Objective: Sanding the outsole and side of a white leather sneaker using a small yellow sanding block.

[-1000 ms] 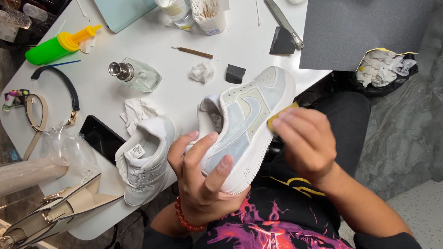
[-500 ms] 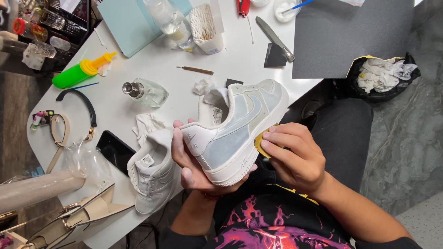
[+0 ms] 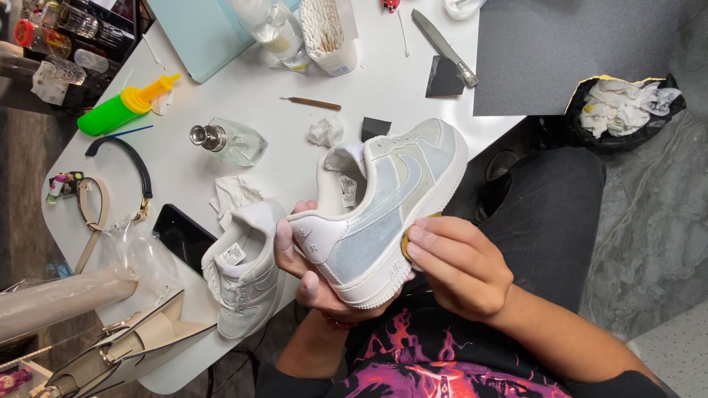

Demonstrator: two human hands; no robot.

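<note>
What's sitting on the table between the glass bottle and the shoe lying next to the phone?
In the head view, a crumpled white tissue lies between the glass bottle and the shoe on the table.

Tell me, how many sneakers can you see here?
2. One white and pale blue sneaker is held up between the left hand and right hand. The other white sneaker lies on the white table.

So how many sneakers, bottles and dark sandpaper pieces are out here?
White sneakers: 2, one held in the left hand and right hand, one on the table.
Bottles: 3, green, small glass, clear plastic.
Sandpaper pieces: 3.
Total: 8.
</note>
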